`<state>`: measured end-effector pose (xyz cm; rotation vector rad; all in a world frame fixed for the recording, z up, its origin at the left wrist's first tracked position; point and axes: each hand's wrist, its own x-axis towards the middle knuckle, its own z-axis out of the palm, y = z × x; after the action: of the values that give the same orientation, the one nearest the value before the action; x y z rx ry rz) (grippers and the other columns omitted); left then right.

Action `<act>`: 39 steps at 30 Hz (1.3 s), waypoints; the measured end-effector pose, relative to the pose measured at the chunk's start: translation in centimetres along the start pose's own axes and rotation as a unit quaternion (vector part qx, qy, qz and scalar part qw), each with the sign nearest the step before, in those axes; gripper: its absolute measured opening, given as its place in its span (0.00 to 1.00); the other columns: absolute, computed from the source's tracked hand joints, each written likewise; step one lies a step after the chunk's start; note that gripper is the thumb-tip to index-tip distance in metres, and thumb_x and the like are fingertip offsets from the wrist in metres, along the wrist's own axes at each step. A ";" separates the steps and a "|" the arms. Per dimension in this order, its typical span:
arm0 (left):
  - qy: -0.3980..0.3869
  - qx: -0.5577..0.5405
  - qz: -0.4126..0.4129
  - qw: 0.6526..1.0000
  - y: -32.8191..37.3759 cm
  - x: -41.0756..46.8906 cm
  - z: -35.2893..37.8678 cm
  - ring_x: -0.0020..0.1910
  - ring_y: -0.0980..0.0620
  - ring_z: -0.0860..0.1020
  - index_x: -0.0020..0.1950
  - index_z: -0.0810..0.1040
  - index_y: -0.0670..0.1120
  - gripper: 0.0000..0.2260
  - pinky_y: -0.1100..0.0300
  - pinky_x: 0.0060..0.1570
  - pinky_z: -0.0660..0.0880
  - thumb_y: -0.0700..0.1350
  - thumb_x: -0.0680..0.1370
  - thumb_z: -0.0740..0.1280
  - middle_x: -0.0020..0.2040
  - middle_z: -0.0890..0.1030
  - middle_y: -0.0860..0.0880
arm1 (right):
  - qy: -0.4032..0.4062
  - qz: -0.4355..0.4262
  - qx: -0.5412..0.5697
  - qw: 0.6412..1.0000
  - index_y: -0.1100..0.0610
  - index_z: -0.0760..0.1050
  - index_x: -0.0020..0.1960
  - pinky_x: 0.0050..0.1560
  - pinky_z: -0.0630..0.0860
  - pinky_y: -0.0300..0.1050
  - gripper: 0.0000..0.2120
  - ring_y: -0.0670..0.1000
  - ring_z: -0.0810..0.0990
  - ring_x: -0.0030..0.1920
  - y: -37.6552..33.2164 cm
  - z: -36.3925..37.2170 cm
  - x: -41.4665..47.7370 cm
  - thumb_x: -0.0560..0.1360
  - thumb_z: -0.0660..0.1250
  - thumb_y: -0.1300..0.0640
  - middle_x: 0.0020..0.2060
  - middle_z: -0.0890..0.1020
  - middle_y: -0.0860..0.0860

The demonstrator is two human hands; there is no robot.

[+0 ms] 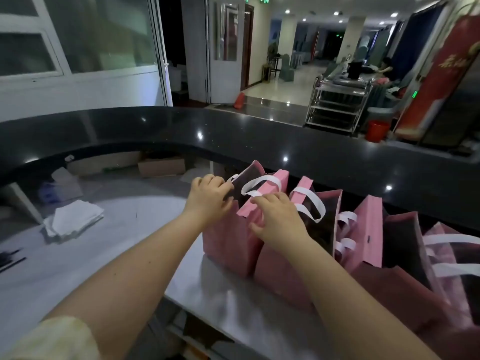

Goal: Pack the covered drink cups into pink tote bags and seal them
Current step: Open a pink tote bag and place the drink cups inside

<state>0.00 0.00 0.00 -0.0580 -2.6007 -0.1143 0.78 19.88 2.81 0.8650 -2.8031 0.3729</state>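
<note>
Several pink tote bags with white ribbon handles stand in a row on the steel worktop (228, 302). My left hand (207, 198) grips the far top edge of the leftmost bag (223, 242). My right hand (278, 216) pinches the near top edge of that same bag, just below its white handle (259, 184). Both hands hold the bag's mouth apart. The inside of the bag is dark, and no drink cup shows in it. More pink bags (368, 235) stand open to the right.
A curved black counter (285, 136) rises right behind the bags. A stack of white cloths (74, 220) lies on the worktop at left. Black utensils (10, 258) lie at the far left edge. A steel trolley (337, 105) and a red bucket (378, 129) stand beyond the counter.
</note>
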 end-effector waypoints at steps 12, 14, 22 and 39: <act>0.031 0.003 0.024 0.999 -1.9 -1.0 1.4 0.46 0.42 0.79 0.40 0.84 0.46 0.11 0.49 0.47 0.71 0.54 0.73 0.75 0.44 0.83 0.47 | 0.044 0.070 0.049 0.995 0.57 0.68 0.65 0.42 0.67 0.47 0.18 0.58 0.72 0.54 -2.2 4.3 0.7 0.77 0.63 0.55 0.62 0.68 0.55; 0.056 -0.005 0.039 0.998 -2.1 -1.2 1.4 0.43 0.41 0.80 0.38 0.84 0.44 0.11 0.48 0.45 0.72 0.52 0.73 0.73 0.40 0.83 0.46 | 0.055 0.067 0.054 0.995 0.58 0.69 0.64 0.38 0.64 0.48 0.15 0.59 0.74 0.52 -2.5 4.5 0.7 0.77 0.61 0.60 0.62 0.69 0.55; 0.162 -0.046 0.040 0.985 -2.5 -2.7 1.4 0.43 0.43 0.81 0.38 0.84 0.46 0.06 0.50 0.44 0.69 0.46 0.73 0.75 0.42 0.84 0.50 | 0.118 0.017 0.094 0.988 0.64 0.74 0.48 0.30 0.62 0.50 0.13 0.63 0.73 0.37 -2.9 4.3 0.7 0.67 0.60 0.76 0.49 0.76 0.59; 0.295 0.175 -0.060 0.938 -11.3 -15.5 -5.9 0.46 0.49 0.72 0.39 0.85 0.51 0.10 0.49 0.52 0.63 0.54 0.76 0.70 0.36 0.81 0.53 | 0.035 0.093 0.429 0.898 0.47 0.74 0.39 0.35 0.74 0.37 0.09 0.45 0.78 0.37 -12.3 9.3 4.0 0.73 0.71 0.58 0.35 0.79 0.42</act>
<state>15.58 -12.09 -3.66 0.2296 -1.9859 0.2535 3.63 5.27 -2.80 0.6642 -2.6029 1.7088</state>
